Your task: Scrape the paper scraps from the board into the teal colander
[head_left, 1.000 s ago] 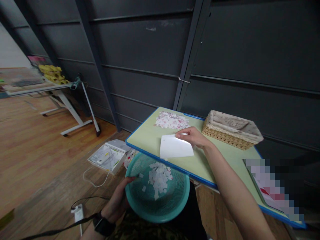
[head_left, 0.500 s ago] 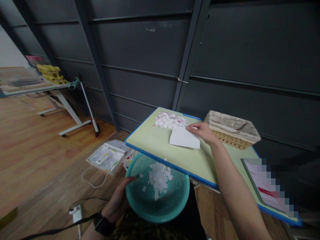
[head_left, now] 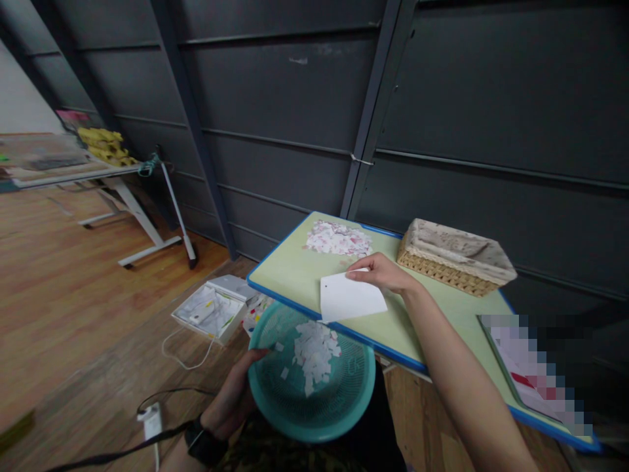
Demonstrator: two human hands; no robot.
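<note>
My right hand (head_left: 383, 274) pinches the upper edge of a white sheet of card (head_left: 351, 298). The card's lower edge lies at the front edge of the pale green table (head_left: 289, 259), and a small dark hole or dot shows near its left corner. Below it, my left hand (head_left: 243, 380) grips the left rim of a round teal plastic basket (head_left: 339, 419), thumb over the edge. Inside the basket is a heap of small white paper scraps (head_left: 317, 354). Behind the card, a pile of white and pinkish paper pieces (head_left: 339, 238) is spread on the table.
A cloth-lined wicker basket (head_left: 447, 272) stands at the table's back right. Near the right end lies a flat, partly pixelated item (head_left: 521, 367). An open white box (head_left: 211, 311) with a cable and a power strip (head_left: 151, 423) are on the floor at left. A dark panelled wall (head_left: 285, 98) rises behind.
My right hand has drawn the white card toward the table's front edge and a little left, away from the paper pile. My left hand stays on the basket rim.
</note>
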